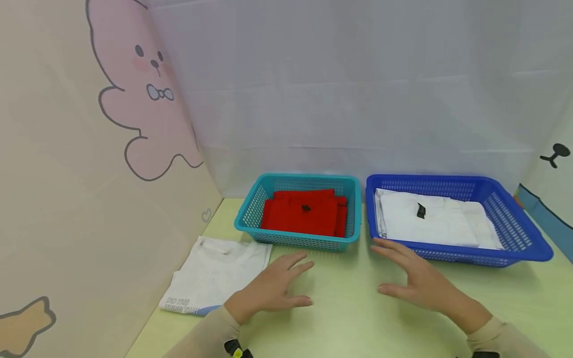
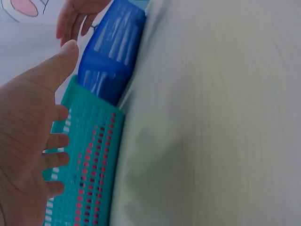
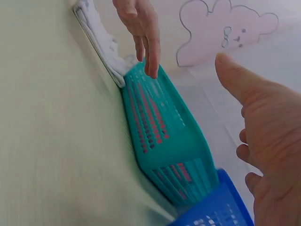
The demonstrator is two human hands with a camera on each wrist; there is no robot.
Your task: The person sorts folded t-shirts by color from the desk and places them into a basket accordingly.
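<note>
My left hand hovers over the table in front of the teal basket, fingers spread and nothing in it. Beside it on the left lies a folded white T-shirt with printed lettering at its near edge. In the teal basket sit folded red garments with a dark tag on top. My right hand is held out before the blue basket, thumb apart from the fingers, also without anything. Folded white garments with a black tag fill most of the blue basket. The right wrist view shows both baskets beyond the hand.
The pale yellow-green table runs up to a white curtain-like wall behind the baskets. On the left stands a cream side wall with a pink cartoon bear. Another patterned panel borders the right side.
</note>
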